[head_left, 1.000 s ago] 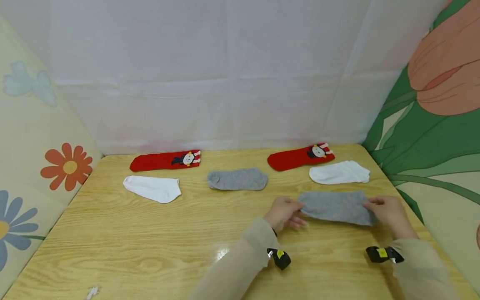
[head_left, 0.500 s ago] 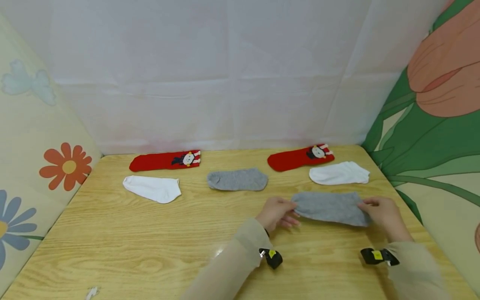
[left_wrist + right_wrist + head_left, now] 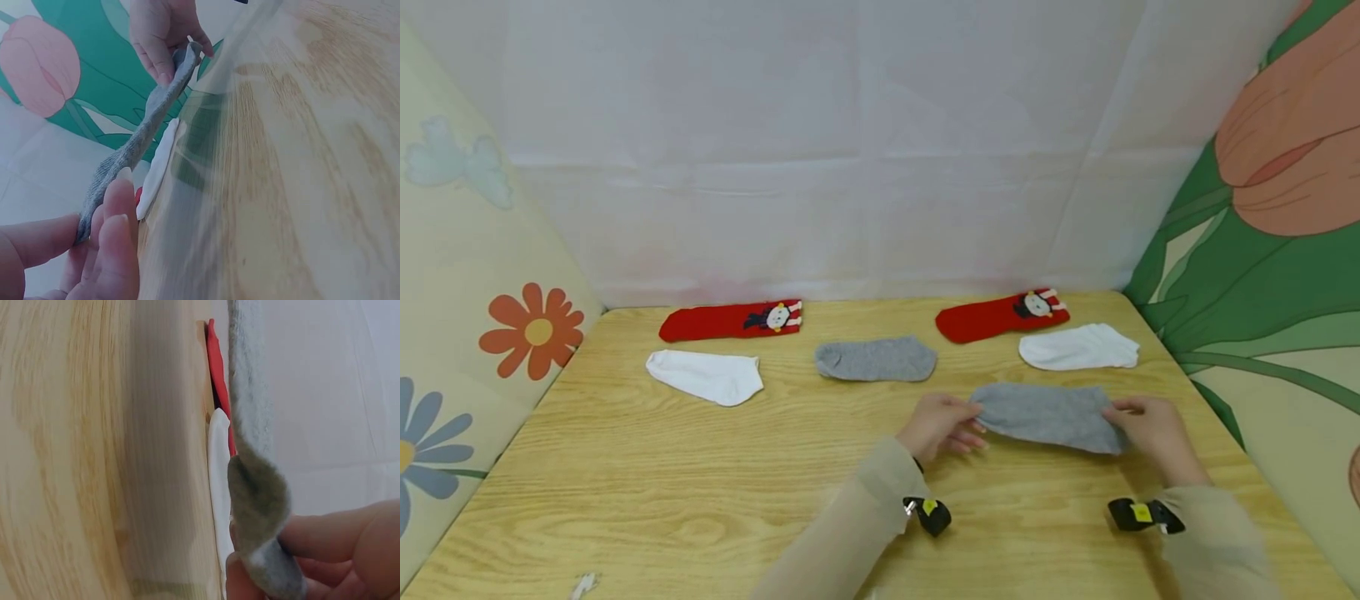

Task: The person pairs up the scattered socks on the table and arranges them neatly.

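Observation:
A grey sock (image 3: 1045, 415) is stretched between both hands above the right part of the table. My left hand (image 3: 938, 427) pinches its left end between thumb and fingers. At the other end, my right hand (image 3: 1157, 432) pinches the edge. Seen from the left wrist, the held sock (image 3: 134, 144) hangs off the tabletop, and the right wrist view shows its end (image 3: 259, 506) curling open near the thumb. A second grey sock (image 3: 876, 359) lies flat at the middle. Just behind the held sock lies a white sock (image 3: 1078, 347).
Along the back lie a red sock (image 3: 722, 322) with a cartoon figure and a matching red sock (image 3: 992, 315). Another white sock (image 3: 706, 377) lies at left. The wooden table (image 3: 647, 483) ends against a white cloth (image 3: 737, 167) and printed side panels (image 3: 1285, 317).
Both hands have shifted left together, carrying the grey sock with them. It stays stretched between them. The socks on the table have not moved.

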Motion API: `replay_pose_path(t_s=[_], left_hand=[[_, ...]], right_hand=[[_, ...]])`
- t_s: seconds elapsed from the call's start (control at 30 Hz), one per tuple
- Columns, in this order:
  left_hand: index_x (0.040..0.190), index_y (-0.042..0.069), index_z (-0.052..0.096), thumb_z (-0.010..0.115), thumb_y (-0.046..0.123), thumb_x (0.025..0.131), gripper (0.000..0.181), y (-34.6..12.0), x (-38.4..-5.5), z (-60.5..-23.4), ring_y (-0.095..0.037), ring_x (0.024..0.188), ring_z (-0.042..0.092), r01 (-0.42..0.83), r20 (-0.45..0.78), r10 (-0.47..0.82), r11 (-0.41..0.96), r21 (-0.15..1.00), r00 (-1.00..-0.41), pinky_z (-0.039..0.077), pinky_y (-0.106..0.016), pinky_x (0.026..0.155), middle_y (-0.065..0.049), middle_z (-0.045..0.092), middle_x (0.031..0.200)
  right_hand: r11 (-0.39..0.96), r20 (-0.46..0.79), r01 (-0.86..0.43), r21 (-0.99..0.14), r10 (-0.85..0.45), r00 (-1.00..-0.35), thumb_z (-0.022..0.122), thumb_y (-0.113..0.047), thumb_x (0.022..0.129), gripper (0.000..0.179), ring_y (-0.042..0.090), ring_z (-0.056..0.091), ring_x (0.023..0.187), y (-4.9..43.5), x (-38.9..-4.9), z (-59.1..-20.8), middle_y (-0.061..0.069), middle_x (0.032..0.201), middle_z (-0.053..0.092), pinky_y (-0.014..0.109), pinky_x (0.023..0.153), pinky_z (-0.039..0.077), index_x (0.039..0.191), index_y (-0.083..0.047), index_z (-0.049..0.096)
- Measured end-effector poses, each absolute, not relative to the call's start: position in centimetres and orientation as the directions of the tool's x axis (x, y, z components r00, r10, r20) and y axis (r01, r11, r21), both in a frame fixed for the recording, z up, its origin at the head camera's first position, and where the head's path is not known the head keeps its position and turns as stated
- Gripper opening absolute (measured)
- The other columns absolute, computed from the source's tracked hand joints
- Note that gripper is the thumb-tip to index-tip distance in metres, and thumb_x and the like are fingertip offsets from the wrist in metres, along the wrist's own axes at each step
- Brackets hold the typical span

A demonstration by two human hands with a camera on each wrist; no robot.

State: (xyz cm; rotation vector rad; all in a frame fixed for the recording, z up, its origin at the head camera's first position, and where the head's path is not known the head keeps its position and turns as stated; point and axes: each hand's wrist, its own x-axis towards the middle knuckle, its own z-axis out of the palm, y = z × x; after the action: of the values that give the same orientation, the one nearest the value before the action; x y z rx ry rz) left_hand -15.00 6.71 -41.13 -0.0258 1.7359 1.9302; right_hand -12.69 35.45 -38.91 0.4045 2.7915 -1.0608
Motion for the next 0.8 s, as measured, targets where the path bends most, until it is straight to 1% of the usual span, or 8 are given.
replay_pose_path(t_s=[0.4,0.57,0.8], left_hand=[[0.098,-0.005,0.067,0.061,0.012,0.096,0.018,5.1,-15.0,-41.4,-0.014,0.058,0.066,-0.397,-0.359,0.362,-0.034,0.917,-0.86,0.051,-0.02,0.047,-0.009,0.069,0.078],[0.103,-0.004,0.066,0.06,0.012,0.096,0.019,4.2,-15.0,-41.3,-0.014,0.059,0.066,-0.397,-0.365,0.347,-0.023,0.918,-0.864,0.052,-0.02,0.048,-0.009,0.069,0.08],[0.103,-0.005,0.066,0.06,0.012,0.096,0.019,3.3,-15.0,-41.1,-0.015,0.059,0.066,-0.406,-0.369,0.338,-0.043,0.913,-0.866,0.053,-0.023,0.049,-0.011,0.069,0.08]], right_hand=[[0.705,-0.232,0.3,-0.643,0.195,-0.953,0.051,-0.017,0.101,0.045,0.048,0.048,0.109,33.9,-12.9,-38.7,0.04,0.124,0.047,0.053,0.085,0.045,0.122,0.022,0.049],[0.694,-0.251,0.319,-0.646,0.202,-0.947,0.05,-0.019,0.101,0.045,0.047,0.048,0.109,33.1,-13.2,-38.9,0.038,0.125,0.048,0.052,0.085,0.045,0.124,0.019,0.049],[0.694,-0.243,0.303,-0.653,0.186,-0.952,0.05,-0.018,0.101,0.044,0.047,0.049,0.11,32.2,-13.5,-39.1,0.038,0.125,0.049,0.052,0.085,0.046,0.125,0.019,0.05]])
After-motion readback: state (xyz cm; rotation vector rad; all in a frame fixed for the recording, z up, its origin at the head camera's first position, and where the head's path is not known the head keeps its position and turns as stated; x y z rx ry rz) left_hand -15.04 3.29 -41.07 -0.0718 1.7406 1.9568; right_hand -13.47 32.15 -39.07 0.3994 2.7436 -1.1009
